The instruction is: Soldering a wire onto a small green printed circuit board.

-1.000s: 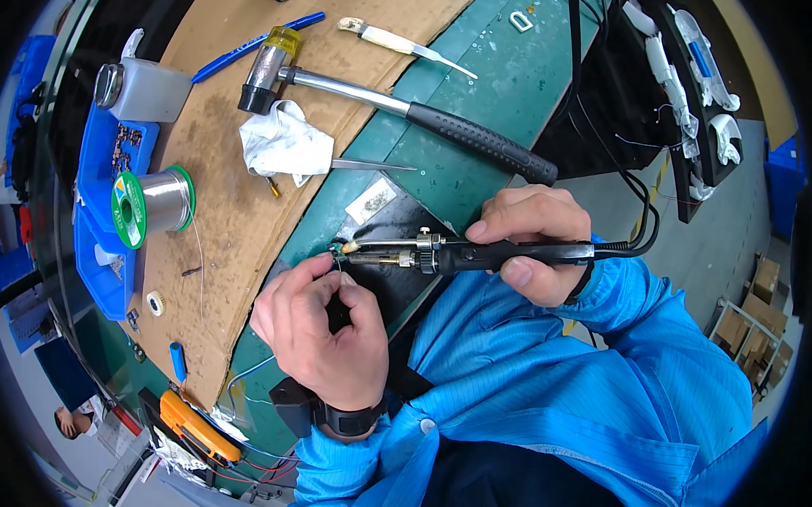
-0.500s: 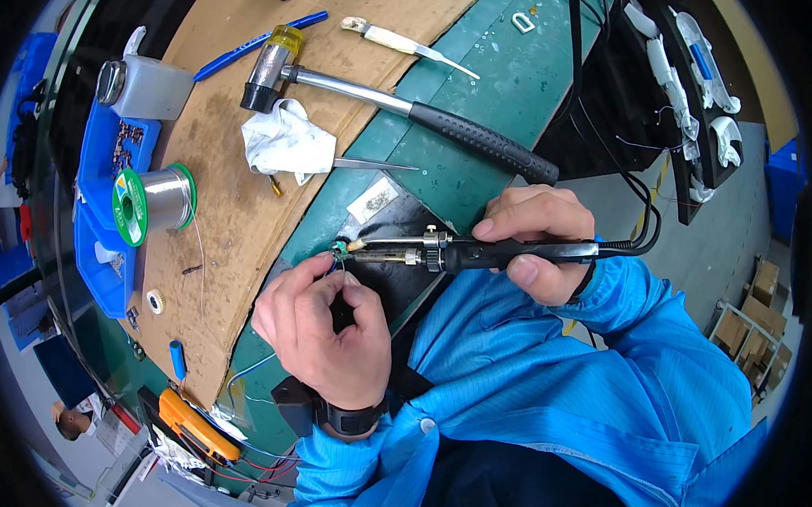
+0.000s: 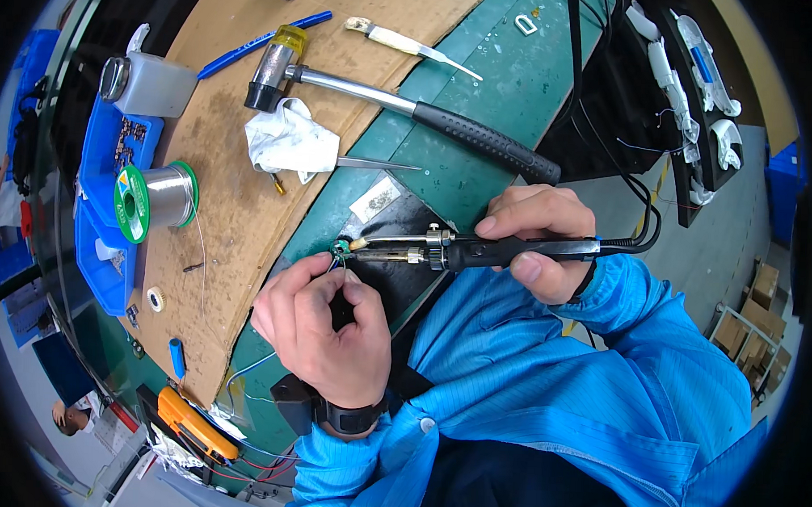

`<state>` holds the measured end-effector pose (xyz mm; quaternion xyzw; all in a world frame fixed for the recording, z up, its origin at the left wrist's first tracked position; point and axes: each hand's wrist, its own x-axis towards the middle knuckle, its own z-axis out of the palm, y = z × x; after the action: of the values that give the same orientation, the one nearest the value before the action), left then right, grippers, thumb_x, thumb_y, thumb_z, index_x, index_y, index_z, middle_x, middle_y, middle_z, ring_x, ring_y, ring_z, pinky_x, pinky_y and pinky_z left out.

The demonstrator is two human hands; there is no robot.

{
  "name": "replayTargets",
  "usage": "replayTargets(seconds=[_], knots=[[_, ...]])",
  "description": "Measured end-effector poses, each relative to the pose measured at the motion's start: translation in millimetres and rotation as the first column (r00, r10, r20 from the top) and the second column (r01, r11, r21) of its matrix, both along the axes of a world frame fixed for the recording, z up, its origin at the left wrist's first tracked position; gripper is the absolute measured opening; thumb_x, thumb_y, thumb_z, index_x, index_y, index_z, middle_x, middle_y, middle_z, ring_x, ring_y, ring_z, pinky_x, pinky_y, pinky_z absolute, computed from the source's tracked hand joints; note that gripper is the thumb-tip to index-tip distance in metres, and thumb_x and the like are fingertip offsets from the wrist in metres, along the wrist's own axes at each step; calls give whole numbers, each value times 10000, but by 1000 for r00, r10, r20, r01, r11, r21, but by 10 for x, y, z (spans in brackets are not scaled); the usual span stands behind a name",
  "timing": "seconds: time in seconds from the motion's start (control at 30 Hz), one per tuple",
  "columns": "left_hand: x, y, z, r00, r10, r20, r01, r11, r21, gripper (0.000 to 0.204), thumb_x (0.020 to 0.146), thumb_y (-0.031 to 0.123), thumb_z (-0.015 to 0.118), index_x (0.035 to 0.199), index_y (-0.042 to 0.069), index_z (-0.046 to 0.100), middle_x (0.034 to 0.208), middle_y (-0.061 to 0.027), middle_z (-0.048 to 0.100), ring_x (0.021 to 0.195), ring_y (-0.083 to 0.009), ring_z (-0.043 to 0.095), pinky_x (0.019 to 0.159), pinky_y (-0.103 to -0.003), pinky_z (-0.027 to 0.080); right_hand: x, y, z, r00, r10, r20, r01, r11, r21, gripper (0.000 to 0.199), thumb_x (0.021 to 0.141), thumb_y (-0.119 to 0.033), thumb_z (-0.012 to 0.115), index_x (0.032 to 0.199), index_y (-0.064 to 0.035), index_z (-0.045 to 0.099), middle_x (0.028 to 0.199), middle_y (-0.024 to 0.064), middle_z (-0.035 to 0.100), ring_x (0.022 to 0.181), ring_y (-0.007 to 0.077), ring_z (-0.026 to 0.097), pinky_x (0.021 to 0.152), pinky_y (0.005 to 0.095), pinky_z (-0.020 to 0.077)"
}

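My right hand (image 3: 533, 240) grips a black-handled soldering iron (image 3: 460, 251), its metal tip pointing left onto a tiny green part (image 3: 341, 248). My left hand (image 3: 325, 327) pinches that small green part and a thin wire between thumb and fingertips, just below the iron's tip. Both hands work over a dark pad (image 3: 396, 271) on the green mat (image 3: 483, 86). Both forearms wear blue sleeves, and a dark watch sits on my left wrist.
A hammer (image 3: 402, 101) with a black grip lies across brown cardboard (image 3: 220, 202), beside a crumpled white cloth (image 3: 289, 142), tweezers and a small knife. A solder spool (image 3: 153, 200) sits on a blue tray at left. An orange tool (image 3: 194, 425) lies near the bench edge.
The iron's tip and my left hand have stayed almost in place at the green part; only slight shifts of the fingers show.
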<state>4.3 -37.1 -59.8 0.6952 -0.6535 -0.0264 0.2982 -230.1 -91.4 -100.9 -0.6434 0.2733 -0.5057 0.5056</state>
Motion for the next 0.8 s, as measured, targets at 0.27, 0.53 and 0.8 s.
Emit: replayTargets(seconds=[0.27, 0.53, 0.8], knots=[[-17, -5, 29, 1000, -12, 16, 12, 1000, -5, 174, 723, -64, 700, 847, 33, 626, 1004, -118, 703, 936, -307, 629, 841, -396, 476, 33, 37, -36, 994, -78, 74, 75, 996, 41, 361, 876, -237, 680, 1104, 42, 695, 801, 164, 712, 587, 198, 626, 518, 313, 452], [-1, -20, 1, 1000, -20, 17, 20, 1000, 8, 171, 736, -58, 700, 857, 34, 620, 999, -122, 700, 925, -310, 630, 839, -402, 471, 1, -2, -19, 1000, -4, 17, 3, 1000, 8, 363, 880, -244, 679, 1101, 44, 693, 804, 165, 712, 584, 199, 623, 511, 313, 448], [5, -35, -23, 1000, -13, 6, 13, 1000, 9, 165, 724, -46, 712, 839, 43, 633, 988, -98, 692, 928, -310, 620, 863, -420, 454, 1, -17, -25, 1000, 2, -1, -2, 999, -47, 353, 877, -231, 675, 1104, 38, 693, 792, 155, 711, 560, 181, 613, 482, 297, 436]])
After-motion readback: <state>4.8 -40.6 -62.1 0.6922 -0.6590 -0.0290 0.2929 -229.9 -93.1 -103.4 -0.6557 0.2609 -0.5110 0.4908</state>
